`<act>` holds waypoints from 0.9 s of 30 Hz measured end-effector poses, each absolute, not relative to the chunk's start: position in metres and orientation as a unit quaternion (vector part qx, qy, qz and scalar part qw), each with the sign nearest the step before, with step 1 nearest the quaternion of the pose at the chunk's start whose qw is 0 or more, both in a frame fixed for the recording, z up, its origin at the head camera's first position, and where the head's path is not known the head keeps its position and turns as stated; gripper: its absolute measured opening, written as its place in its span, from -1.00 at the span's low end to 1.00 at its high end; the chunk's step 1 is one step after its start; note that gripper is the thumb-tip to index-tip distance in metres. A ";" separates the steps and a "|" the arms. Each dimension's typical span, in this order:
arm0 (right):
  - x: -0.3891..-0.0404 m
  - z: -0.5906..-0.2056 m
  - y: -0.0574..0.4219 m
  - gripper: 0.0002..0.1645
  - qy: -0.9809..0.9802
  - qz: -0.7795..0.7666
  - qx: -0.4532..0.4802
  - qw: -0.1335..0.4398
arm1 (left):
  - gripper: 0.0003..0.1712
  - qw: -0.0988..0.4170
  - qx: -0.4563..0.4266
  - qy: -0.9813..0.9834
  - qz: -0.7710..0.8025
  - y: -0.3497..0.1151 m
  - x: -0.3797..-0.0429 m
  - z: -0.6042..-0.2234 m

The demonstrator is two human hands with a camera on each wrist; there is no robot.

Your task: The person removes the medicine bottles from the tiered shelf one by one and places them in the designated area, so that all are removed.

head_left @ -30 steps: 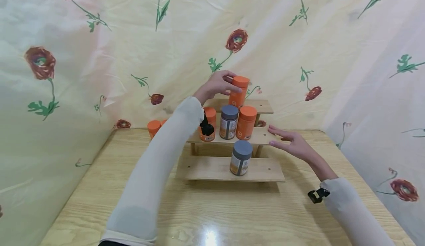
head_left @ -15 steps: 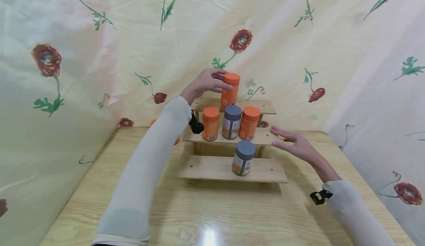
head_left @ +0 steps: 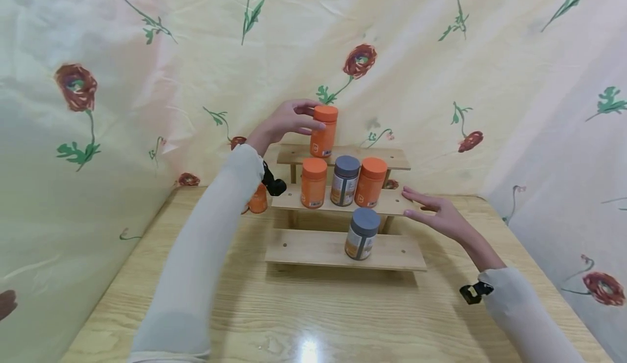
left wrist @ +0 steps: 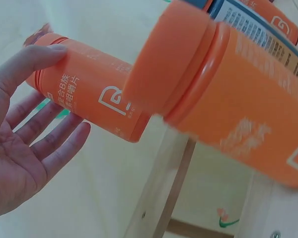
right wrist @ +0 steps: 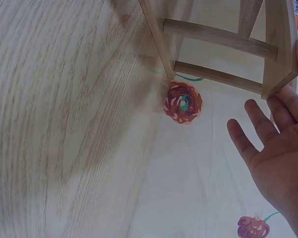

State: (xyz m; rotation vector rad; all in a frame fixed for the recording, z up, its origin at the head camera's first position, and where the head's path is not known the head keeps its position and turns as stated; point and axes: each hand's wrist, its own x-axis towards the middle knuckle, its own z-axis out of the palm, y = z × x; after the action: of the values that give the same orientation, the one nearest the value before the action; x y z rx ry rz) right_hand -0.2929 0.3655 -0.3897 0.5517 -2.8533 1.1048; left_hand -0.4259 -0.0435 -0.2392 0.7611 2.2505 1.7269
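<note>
My left hand [head_left: 289, 119] holds an upright orange jar [head_left: 323, 134] at the left part of the top tier of a wooden three-step rack [head_left: 313, 248]. In the left wrist view, the thumb lies near the lid of this orange jar [left wrist: 89, 89] and the other fingers are behind it. Whether its base rests on the board is hard to tell. My right hand [head_left: 438, 216] touches the right end of the middle tier with fingers extended. On that tier stand an orange jar [head_left: 313, 183], a grey-lidded jar [head_left: 345, 182] and another orange jar [head_left: 370, 183].
A second grey-lidded jar [head_left: 362, 235] stands on the bottom tier. Left of the rack, more orange jars [head_left: 258, 200] stand on the wooden table [head_left: 313, 314], partly hidden by my left forearm. Flower-patterned cloth [head_left: 416, 80] hangs behind and at both sides.
My left hand has moved left along the top tier with the orange jar. The right hand keeps its place at the rack's edge. The view has shifted slightly.
</note>
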 end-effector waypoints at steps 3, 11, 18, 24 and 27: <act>-0.293 -0.390 0.366 -0.32 -0.918 0.356 0.177 0.014 | -0.33 0.098 0.259 0.764 0.582 -0.053 -0.427 -0.241; -0.293 -0.389 0.367 -0.29 -0.918 0.356 0.173 0.009 | -0.34 0.094 0.254 0.761 0.590 -0.078 -0.425 -0.246; -0.293 -0.388 0.366 -0.29 -0.918 0.357 0.174 0.006 | -0.32 0.097 0.249 0.750 0.606 -0.096 -0.420 -0.249; -0.294 -0.390 0.366 -0.29 -0.918 0.356 0.176 0.008 | -0.34 0.091 0.256 0.746 0.608 -0.109 -0.412 -0.252; -0.295 -0.390 0.366 -0.28 -0.919 0.354 0.175 0.008 | -0.36 0.086 0.257 0.747 0.607 -0.115 -0.409 -0.254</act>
State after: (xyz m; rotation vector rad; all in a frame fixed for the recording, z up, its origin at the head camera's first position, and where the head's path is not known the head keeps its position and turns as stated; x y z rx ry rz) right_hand -0.2946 0.3661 -0.3898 0.5458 -2.8711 1.1072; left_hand -0.4091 -0.1152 -0.2542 0.7671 2.2258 1.8083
